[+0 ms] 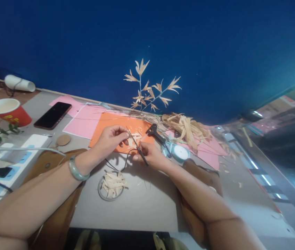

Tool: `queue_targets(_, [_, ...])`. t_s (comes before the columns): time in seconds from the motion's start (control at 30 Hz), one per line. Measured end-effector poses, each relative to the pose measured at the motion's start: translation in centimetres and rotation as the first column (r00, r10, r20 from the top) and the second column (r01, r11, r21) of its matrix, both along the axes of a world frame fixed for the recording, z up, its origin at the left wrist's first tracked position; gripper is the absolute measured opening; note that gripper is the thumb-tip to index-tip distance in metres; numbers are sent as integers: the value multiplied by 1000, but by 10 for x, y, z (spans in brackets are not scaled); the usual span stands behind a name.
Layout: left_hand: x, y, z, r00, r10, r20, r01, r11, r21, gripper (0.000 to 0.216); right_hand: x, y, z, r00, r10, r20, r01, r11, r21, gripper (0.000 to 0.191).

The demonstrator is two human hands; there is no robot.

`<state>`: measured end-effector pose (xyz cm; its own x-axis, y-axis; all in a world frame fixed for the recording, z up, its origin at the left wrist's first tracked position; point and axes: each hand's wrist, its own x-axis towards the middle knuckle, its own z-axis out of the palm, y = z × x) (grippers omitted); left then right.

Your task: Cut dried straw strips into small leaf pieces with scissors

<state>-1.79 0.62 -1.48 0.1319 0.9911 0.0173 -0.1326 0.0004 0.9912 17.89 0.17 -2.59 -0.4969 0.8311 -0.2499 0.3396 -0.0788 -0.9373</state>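
My left hand [112, 138] is pinched over the orange paper sheet [116, 126], holding a small pale straw piece [134, 136]. My right hand [149, 154] is closed on black-handled scissors [138, 148], whose blades point up toward that straw piece. A jade-green bangle [76, 170] circles my left wrist. Just below my hands stands a small round dish [111, 185] filled with cut straw leaves. A straw-leaf branch [149, 90] stands against the blue wall behind.
Pink sheets [84, 121], a black phone [52, 115], a red paper cup [9, 111], a white power strip [11, 163], a black glue gun [155, 132], a pale blue ribbon roll [180, 152] and a heap of dry straw [186, 126] lie around.
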Motion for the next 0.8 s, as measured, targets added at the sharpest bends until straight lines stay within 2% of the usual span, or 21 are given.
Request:
queue_targets(0.33, [1, -1, 4, 1000, 22, 7, -22, 999, -31, 16, -2, -1, -4, 997, -36, -68, 33, 998, -53, 52])
queue_targets(0.6, [0, 1, -2, 1000, 8, 13, -8, 1000, -6, 18, 0, -2, -4, 999, -40, 16, 40, 999, 5, 47])
queue_targets(0.8, [1, 0, -1, 1000, 22, -3, -22, 1000, 12, 18, -7, -4, 7, 978, -182, -98, 186, 982, 33, 50])
